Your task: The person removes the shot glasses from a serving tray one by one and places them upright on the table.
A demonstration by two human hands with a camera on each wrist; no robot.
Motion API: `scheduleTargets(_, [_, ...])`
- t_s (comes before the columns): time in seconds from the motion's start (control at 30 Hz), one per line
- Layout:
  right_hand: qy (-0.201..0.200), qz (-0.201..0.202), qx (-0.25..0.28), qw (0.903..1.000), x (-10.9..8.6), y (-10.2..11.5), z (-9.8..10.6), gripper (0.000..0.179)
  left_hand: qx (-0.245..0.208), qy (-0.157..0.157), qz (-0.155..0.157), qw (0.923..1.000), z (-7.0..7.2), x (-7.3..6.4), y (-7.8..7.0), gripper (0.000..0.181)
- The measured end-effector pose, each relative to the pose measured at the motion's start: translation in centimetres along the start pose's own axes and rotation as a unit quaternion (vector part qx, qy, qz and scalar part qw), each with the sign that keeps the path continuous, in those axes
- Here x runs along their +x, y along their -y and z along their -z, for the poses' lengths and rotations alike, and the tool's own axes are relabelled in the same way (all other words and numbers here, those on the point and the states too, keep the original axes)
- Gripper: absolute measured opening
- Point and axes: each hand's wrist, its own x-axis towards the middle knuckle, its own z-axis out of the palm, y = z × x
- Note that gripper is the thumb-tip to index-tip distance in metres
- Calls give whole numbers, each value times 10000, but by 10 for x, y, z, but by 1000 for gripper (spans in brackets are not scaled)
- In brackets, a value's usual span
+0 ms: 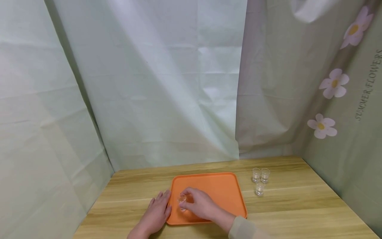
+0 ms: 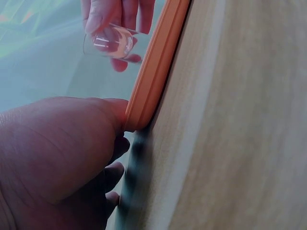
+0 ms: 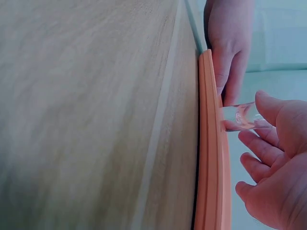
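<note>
My right hand (image 1: 203, 204) pinches a small clear shot glass (image 1: 182, 203) between thumb and fingers. The glass stands upright at the left part of an orange tray (image 1: 222, 194), its base right at the tray's surface. In the right wrist view, the thumb (image 3: 269, 108) lies near the rim of the glass, with the other fingers on its far side. My left hand (image 1: 156, 213) lies with fairly straight fingers along the tray's left edge, its thumb against the tray's side wall (image 2: 148, 72) in the left wrist view.
On the wooden table (image 1: 283, 212), to the right of the tray, three more shot glasses stand close together: two behind (image 1: 256, 175) and one in front (image 1: 260, 189). Pale green cloth (image 1: 167, 99) hangs behind the table and at both sides, with printed flowers at right.
</note>
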Motion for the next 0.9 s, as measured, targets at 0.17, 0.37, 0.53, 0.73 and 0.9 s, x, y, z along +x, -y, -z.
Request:
scheduleTargets(0.17, [-68,46,-90,9999,-3,-2,7,25,4,5,25,10000,-1,0,1,59])
scheduleTargets(0.37, [-73,-153,3,9999,-9,-5,19,27,10,-57,16,10000,0,0,1,57])
scheduleTargets(0.53, [-111,-236,85,9996,-13,-7,29,29,-33,-20,33,10000,0,0,0,58])
scheduleTargets(0.73, [-98,-340,163,9992,-20,-14,41,27,-68,-237,-96,9996,-2,-2,2,56])
scheduleTargets(0.9, [-110,-362,136,9992,-28,-17,52,25,-39,-266,-117,9996,-3,-2,1,57])
